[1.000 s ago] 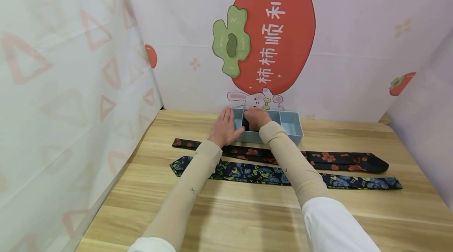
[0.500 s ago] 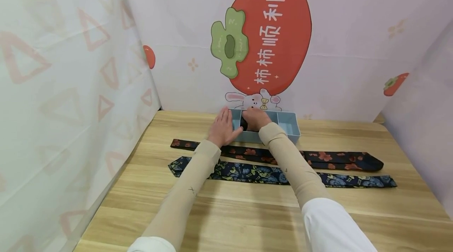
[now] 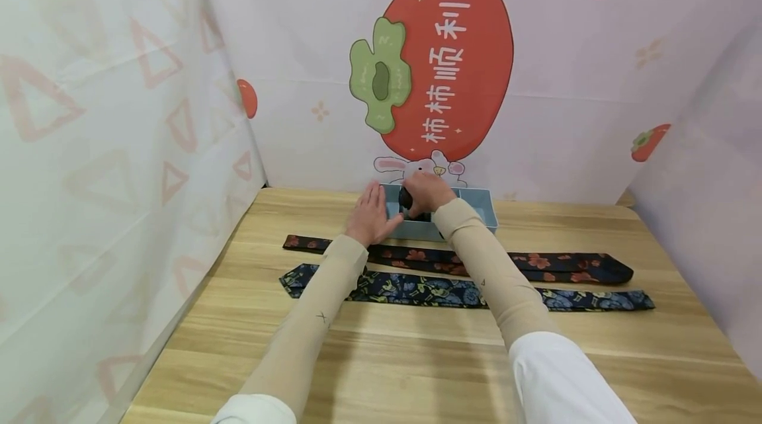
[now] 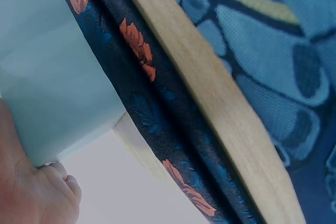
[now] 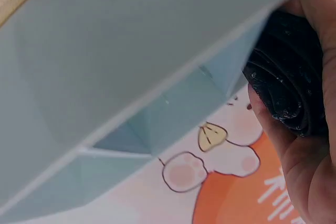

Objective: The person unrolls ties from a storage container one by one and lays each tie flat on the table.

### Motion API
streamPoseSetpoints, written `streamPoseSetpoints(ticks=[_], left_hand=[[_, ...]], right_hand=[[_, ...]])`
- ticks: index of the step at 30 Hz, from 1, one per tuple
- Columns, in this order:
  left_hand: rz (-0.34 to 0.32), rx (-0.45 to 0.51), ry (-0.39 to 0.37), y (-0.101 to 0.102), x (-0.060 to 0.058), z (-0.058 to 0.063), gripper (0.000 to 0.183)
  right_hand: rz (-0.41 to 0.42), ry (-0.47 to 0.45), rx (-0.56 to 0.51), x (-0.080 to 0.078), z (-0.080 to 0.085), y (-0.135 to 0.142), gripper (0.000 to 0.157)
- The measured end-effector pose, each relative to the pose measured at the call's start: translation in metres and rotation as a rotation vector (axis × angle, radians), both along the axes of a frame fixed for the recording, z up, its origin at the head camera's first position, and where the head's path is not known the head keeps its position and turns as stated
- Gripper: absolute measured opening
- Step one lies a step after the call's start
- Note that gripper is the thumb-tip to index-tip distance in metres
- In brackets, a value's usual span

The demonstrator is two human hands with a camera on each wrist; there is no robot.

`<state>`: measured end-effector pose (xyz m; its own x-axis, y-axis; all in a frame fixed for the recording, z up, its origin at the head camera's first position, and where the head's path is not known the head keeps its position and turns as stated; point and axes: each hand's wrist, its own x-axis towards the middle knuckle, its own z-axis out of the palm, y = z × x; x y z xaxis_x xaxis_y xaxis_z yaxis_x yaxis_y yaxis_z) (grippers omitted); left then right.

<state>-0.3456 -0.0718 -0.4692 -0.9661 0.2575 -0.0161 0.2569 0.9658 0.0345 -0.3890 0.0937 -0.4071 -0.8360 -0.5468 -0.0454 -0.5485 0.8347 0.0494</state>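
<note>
A pale blue divided box (image 3: 417,231) stands at the back of the table against the wall cloth. My right hand (image 3: 430,194) is over its middle compartments, fingers curled round a dark rolled necktie (image 5: 286,74) whose coiled layers show in the right wrist view. In the head view only a black edge of that roll shows beside the hand. With fingers straight, my left hand (image 3: 370,215) rests along the box's left end, thumb by the front wall. Two neckties lie stretched out in front: a black one with red flowers (image 3: 538,261) and a navy one with blue flowers (image 3: 437,290).
The wooden table (image 3: 411,358) reaches toward me below the neckties. A printed cloth (image 3: 571,120) with a large red persimmon hangs close behind the box, and a white cloth (image 3: 107,179) borders the left side. Both forearms pass over the neckties.
My right hand has risen slightly at the box with the rolled necktie, and its fingers have shifted. The left hand stays on the box's left end. The head view has turned a little.
</note>
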Motion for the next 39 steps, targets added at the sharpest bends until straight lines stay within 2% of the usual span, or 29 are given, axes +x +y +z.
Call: streamPoseSetpoints(ticks=[7,13,19,24,29,32,36,39], left_hand=[[0.009,0.002,0.001,0.001,0.002,-0.002,0.092],[0.021,-0.007,-0.003,0.002,-0.002,-0.004,0.092],[0.027,0.015,0.005,0.001,0.002,0.003,0.091],[0.021,0.036,0.015,0.001,0.006,0.008,0.091],[0.026,0.044,0.002,0.002,0.006,0.008,0.092],[0.030,0.042,-0.019,0.003,0.005,0.007,0.093],[0.034,0.029,-0.037,0.005,0.005,0.006,0.093],[0.031,0.030,-0.031,0.006,0.008,0.008,0.092]], right_hand=[[0.019,0.024,-0.028,0.006,0.019,0.001,0.049],[-0.015,0.036,-0.064,0.010,0.042,0.004,0.047],[-0.057,0.057,-0.094,0.020,0.064,0.011,0.045],[-0.107,0.053,-0.122,0.035,0.079,0.019,0.045],[-0.129,0.026,-0.163,0.055,0.094,0.029,0.038],[-0.157,-0.008,-0.195,0.069,0.101,0.035,0.042],[-0.183,-0.070,-0.241,0.086,0.104,0.043,0.052],[-0.180,-0.112,-0.265,0.099,0.101,0.049,0.040]])
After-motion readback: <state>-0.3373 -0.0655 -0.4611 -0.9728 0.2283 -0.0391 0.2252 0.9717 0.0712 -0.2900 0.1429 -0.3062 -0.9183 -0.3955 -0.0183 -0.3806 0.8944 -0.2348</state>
